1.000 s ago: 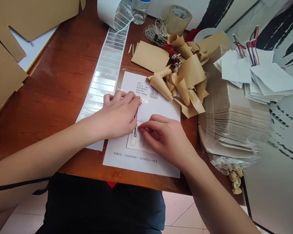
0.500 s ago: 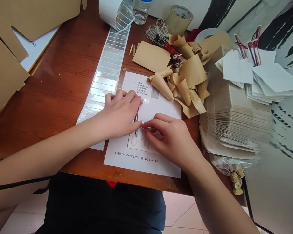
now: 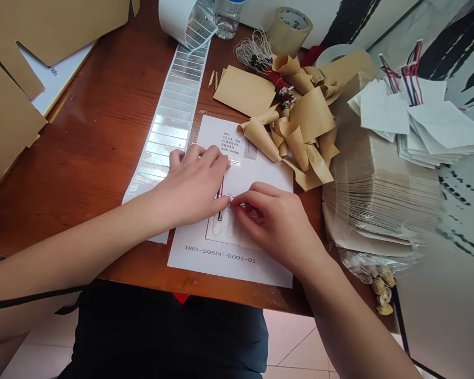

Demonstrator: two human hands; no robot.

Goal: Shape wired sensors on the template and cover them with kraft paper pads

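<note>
A white template sheet (image 3: 229, 258) printed "DRS-206DC-E001-01" lies at the table's front edge. On it rests a short red and black wire (image 3: 220, 197) with a small dark tip. My left hand (image 3: 191, 184) lies curled over the wire's upper part, its fingers pressing the wire down on the sheet. My right hand (image 3: 274, 223) is closed in a pinch just right of the wire's tip, on a small clear piece I cannot make out.
A strip of silver labels (image 3: 168, 113) runs back to its roll (image 3: 181, 18). Curled brown backing papers (image 3: 300, 131) pile behind the sheet, beside a wire bundle (image 3: 260, 55) and tape roll (image 3: 287, 29). Stacked clear sleeves (image 3: 379, 195) and finished white pieces (image 3: 418, 126) fill the right; cardboard (image 3: 11, 68) lies left.
My right hand's fingertips have shifted slightly up and right beside the wire tip. The left hand has stayed on the wire.
</note>
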